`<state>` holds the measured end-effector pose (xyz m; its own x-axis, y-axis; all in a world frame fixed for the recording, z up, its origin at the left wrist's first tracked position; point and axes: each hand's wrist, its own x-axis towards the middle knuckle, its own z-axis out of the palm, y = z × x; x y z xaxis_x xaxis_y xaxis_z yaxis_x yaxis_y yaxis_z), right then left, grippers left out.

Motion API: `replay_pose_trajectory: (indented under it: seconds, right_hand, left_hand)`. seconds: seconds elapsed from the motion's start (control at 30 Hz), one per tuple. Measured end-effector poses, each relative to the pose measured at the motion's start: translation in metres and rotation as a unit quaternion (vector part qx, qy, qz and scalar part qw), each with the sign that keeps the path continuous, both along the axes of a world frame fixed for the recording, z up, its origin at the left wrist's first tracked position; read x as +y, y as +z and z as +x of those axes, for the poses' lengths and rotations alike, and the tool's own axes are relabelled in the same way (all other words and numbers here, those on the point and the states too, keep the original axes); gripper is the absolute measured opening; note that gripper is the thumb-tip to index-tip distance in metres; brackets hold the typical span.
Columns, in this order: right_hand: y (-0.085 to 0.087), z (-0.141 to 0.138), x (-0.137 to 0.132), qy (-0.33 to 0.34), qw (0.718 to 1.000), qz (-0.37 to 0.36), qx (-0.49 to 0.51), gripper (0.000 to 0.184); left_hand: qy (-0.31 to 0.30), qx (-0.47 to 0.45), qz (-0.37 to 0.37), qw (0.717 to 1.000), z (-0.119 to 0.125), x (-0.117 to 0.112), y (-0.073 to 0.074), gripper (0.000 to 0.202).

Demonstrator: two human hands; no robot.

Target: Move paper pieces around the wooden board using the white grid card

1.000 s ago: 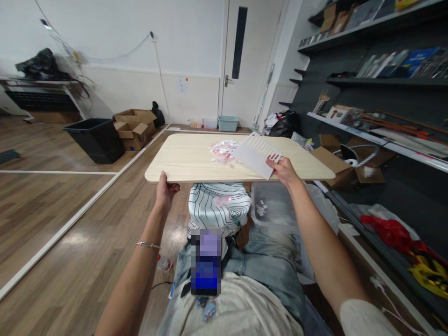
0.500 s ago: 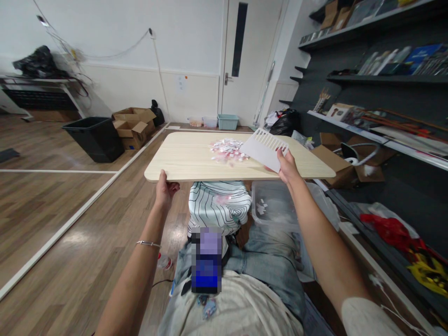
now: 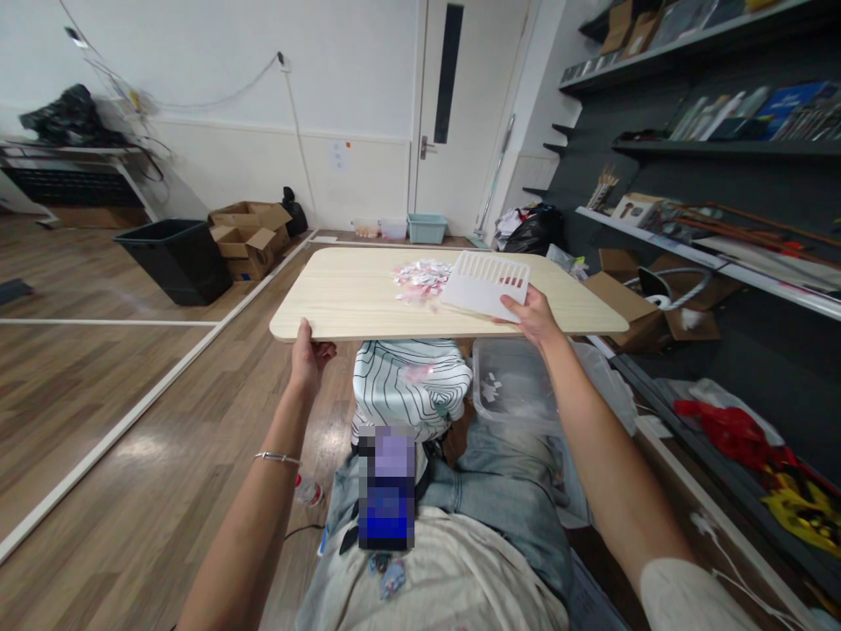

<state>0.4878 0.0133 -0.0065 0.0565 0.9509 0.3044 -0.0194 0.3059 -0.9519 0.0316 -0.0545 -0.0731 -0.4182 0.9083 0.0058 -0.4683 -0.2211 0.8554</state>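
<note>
My left hand [image 3: 311, 355] grips the near left edge of a light wood board [image 3: 342, 294], thumb on top and fingers curled below. My right hand [image 3: 535, 314] holds a white plastic scraper [image 3: 483, 291] with a row of slots along its far side. Its left edge lies close against a pile of small white and pink pieces [image 3: 424, 279] in the middle of the board; I cannot tell if they touch. Some fingers of the right hand are hidden behind the scraper.
Below the board stands a seat with a patterned cover [image 3: 400, 386]. A clear plastic bin [image 3: 512, 394] with a few white pieces is at its right. A black trash bin [image 3: 174, 263] and cardboard boxes [image 3: 246, 237] stand to the left; dark shelves [image 3: 689, 184] line the right.
My right hand has turned the scraper and brought it slightly lower and to the left, flatter over the board beside the pile. My left hand stays on the board's edge.
</note>
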Motion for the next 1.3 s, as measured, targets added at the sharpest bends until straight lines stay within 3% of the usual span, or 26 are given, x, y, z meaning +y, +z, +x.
replay_pose_trajectory:
  seconds: [0.5, 1.0, 1.13, 1.3]
  right_hand:
    - [0.006, -0.004, -0.009, 0.026, 0.999, 0.019, -0.002, 0.065]
    - [0.008, -0.003, -0.011, 0.048, 0.998, 0.018, -0.041, 0.059]
    - [0.009, -0.005, -0.013, 0.048, 0.998, 0.019, -0.043, 0.059]
    - [0.009, -0.005, -0.012, 0.047, 0.998, 0.023, -0.037, 0.060]
  left_hand:
    - [-0.015, 0.011, 0.000, 1.000, -0.005, 0.002, -0.003, 0.066]
    - [-0.006, 0.017, -0.004, 1.000, 0.001, -0.006, 0.006, 0.063]
    - [-0.031, 0.011, -0.006, 0.999, 0.007, -0.026, -0.003, 0.069]
    - [-0.021, 0.099, -0.059, 0.993, 0.019, -0.083, -0.033, 0.061]
